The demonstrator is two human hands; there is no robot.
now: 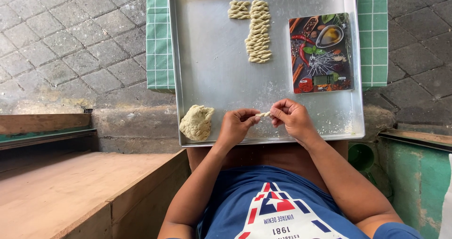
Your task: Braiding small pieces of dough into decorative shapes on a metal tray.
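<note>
While fingers (278, 112) pinch, dough (262, 114) twists.

Metal tray (212, 79) cut off by the top edge; small dough piece (262, 114) mostly hidden between fingertips (254, 118); kitchen scale (321, 53) display too small to read.

Grey paving stones (70, 41) covered the ground in soft daylight. A wooden step (70, 192) lay left, a green wall (419, 182) right
</note>
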